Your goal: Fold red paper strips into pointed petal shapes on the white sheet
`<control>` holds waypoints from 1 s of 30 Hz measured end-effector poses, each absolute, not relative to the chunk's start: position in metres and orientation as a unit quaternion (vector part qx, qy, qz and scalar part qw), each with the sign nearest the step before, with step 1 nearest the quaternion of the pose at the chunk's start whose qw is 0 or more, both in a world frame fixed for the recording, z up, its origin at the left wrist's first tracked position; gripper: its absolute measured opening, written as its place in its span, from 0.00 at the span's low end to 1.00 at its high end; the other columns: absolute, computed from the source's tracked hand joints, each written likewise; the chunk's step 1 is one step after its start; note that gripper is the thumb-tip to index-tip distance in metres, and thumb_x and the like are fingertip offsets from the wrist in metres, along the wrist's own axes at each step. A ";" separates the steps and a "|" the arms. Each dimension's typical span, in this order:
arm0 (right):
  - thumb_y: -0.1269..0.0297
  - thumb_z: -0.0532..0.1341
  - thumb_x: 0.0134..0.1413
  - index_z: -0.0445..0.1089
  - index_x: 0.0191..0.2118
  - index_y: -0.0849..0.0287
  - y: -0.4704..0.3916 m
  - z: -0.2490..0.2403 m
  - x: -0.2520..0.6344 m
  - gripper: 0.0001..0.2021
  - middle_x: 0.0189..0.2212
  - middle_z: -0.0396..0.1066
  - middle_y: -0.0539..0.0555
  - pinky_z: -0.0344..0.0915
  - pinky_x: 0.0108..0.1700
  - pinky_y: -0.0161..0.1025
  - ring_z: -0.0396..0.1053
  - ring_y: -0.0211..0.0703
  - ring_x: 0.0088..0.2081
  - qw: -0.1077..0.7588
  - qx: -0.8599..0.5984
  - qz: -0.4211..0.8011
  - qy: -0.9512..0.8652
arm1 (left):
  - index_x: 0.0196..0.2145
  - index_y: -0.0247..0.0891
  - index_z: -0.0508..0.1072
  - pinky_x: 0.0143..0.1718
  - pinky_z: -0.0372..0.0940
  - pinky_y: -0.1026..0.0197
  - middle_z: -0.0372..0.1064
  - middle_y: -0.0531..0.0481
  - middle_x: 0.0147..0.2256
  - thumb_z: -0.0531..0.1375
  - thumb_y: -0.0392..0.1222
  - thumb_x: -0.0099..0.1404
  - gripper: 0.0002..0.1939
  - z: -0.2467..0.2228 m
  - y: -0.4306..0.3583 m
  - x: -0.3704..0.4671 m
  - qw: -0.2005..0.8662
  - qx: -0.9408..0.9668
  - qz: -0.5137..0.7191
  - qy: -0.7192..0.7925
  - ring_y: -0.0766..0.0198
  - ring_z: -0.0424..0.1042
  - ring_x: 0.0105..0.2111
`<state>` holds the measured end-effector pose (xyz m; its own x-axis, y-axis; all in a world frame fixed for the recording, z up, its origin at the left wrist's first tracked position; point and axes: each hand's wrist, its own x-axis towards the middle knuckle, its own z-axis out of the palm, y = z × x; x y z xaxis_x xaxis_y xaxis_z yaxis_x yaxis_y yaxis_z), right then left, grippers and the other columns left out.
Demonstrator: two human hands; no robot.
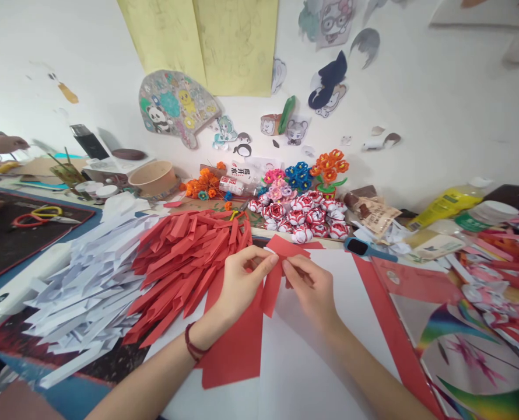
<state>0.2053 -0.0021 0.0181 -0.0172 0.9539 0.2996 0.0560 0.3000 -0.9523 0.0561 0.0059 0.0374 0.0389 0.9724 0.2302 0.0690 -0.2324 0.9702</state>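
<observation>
In the middle of the head view, my left hand (247, 279) pinches a red paper strip (272, 291) between thumb and fingertips. My right hand (314, 287) grips the same strip close by, its thumb and forefinger pressed together. A little white shows at the strip's upper edge, by my left fingertips. Below my hands lies a white sheet of paper (321, 361), with a larger red paper piece (235, 344) flat beside my left wrist. More red paper (288, 248) shows just beyond my fingers. The fingers partly cover the strip.
Left lie heaps of red strips (185, 251) and white strips (88, 286). Scissors (45, 217) rest on a dark mat. Red-and-white paper flowers (303, 216) stand behind my hands, with a blue watch (368, 248) to their right. Another person's hand (1, 144) shows far left.
</observation>
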 end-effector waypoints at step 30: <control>0.59 0.61 0.56 0.73 0.31 0.58 -0.001 0.016 0.207 0.09 0.25 0.68 0.50 0.60 0.29 0.36 0.61 0.36 0.26 0.545 -0.457 0.370 -0.597 | 0.33 0.35 0.75 0.31 0.61 0.66 0.73 0.50 0.30 0.58 0.48 0.65 0.13 0.039 0.003 0.058 0.366 0.618 0.495 0.489 0.66 0.68 0.29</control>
<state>0.2067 -0.0014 0.0156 0.0124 0.9496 0.3132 0.1422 0.3084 -0.9406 0.0576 0.0033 0.0385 0.0316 0.9669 0.2532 0.2414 -0.2532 0.9368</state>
